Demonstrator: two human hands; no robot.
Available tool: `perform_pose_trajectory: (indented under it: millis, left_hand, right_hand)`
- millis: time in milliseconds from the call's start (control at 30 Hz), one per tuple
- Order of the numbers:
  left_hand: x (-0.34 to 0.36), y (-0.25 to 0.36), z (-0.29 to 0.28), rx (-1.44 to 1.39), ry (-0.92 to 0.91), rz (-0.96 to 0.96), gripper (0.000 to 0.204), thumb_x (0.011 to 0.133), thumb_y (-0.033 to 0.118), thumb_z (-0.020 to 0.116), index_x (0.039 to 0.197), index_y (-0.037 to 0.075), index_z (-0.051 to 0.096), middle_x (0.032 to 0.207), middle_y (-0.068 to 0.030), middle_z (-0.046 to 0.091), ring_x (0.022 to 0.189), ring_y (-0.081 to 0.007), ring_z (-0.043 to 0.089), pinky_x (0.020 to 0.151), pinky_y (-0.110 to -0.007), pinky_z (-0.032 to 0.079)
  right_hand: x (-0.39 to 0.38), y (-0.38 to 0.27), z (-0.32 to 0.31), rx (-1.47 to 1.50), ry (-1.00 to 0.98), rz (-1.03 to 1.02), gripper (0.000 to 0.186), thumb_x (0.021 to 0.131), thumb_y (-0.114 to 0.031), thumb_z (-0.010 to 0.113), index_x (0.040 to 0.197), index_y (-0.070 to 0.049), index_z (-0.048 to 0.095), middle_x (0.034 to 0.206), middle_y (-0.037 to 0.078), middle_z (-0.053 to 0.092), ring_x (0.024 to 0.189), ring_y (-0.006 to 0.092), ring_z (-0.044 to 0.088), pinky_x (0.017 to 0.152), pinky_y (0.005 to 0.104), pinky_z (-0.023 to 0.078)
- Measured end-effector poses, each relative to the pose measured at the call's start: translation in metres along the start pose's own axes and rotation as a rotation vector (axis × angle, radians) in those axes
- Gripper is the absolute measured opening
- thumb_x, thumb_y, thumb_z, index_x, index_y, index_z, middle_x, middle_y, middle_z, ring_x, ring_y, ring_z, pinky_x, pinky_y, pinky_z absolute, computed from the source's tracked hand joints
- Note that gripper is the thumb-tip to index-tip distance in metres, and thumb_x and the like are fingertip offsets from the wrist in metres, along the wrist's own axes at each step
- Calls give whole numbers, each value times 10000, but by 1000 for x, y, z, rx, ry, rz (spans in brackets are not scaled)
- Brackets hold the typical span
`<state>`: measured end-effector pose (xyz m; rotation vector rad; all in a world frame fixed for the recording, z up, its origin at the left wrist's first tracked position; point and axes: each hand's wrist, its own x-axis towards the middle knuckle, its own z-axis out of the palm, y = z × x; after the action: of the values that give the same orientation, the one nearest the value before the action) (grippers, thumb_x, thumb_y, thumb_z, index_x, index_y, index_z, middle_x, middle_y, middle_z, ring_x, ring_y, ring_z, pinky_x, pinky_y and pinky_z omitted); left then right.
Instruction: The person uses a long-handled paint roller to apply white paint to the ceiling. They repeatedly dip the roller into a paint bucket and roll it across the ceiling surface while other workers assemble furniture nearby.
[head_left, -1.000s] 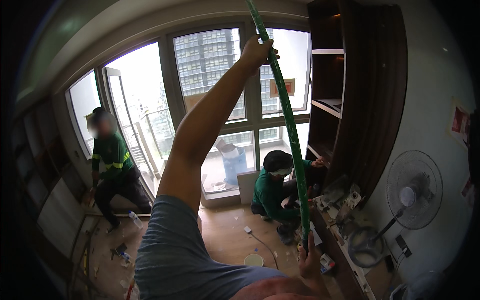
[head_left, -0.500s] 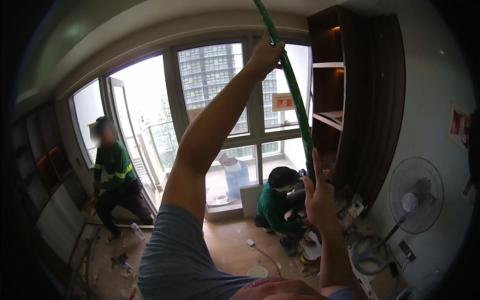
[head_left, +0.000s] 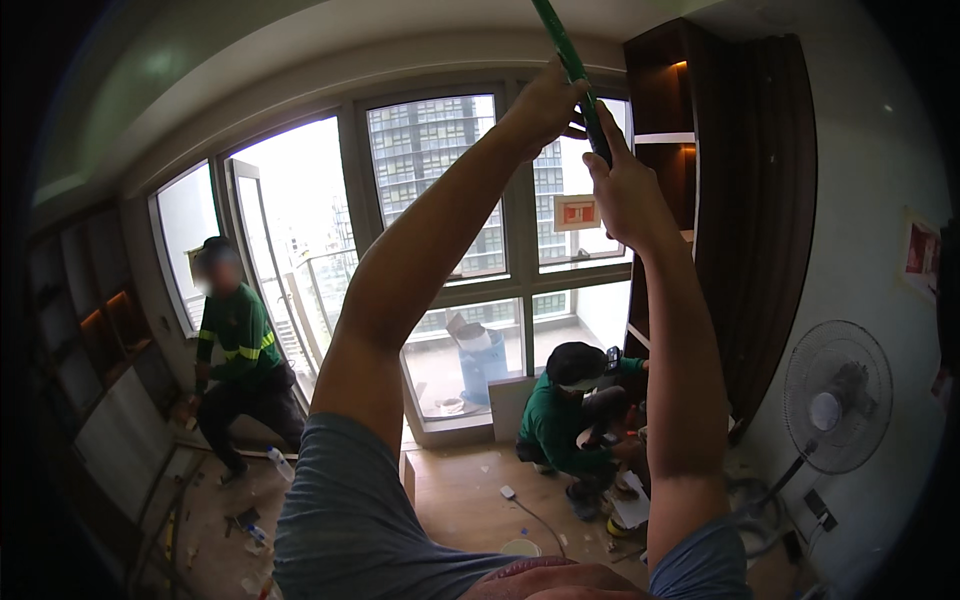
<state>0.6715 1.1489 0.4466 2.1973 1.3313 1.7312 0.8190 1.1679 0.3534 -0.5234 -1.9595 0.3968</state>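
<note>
A long green pole (head_left: 558,35) slants up past the top edge of the picture, and its far end is out of sight. My left hand (head_left: 548,108) is closed round the pole from the left, with both arms raised. Just below it my right hand (head_left: 626,192) wraps the pole's dark lower end, the thumb and a finger along it. The two hands are close together, high in front of the windows.
One co-worker (head_left: 240,345) in green stands by the open glass door at left. Another (head_left: 570,415) crouches at right below my right arm. A standing fan (head_left: 838,398) is at the right wall, beside a dark shelf unit (head_left: 750,200). Tools and a bottle (head_left: 280,464) litter the floor.
My right hand has moved up with the pole's lower end, close to my left hand. More of the pole has passed above the top edge. The crouching co-worker has shifted slightly.
</note>
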Motion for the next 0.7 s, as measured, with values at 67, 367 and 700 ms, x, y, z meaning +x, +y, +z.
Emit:
perform_pose_trajectory:
  millis: [67, 367, 700]
  left_hand:
    - [8, -1, -2, -5, 7, 2, 594, 1068, 233, 506, 1568, 66, 232, 1083, -151, 645, 922, -281, 699, 815, -459, 607]
    - [30, -20, -8, -19, 118, -69, 334, 1073, 207, 465, 1354, 32, 416, 1062, -158, 671, 928, -287, 705, 881, -502, 567]
    - [39, -85, -23, -104, 278, -190, 308, 1026, 151, 454, 1293, -2, 438, 1118, -209, 608, 964, -326, 683, 840, -497, 624]
  right_hand:
    - [10, 4, 2, -14, 21, -21, 673, 1068, -229, 470, 1633, -234, 106, 969, 266, 703, 749, 341, 734, 713, 469, 586]
    - [-30, 30, 28, 34, 1, -16, 672, 1070, -220, 473, 1632, -250, 107, 748, 187, 684, 659, 324, 712, 649, 473, 559]
    - [-231, 127, 107, 52, -40, 58, 717, 1039, -134, 520, 1630, -238, 127, 886, 266, 661, 815, 462, 677, 704, 536, 514]
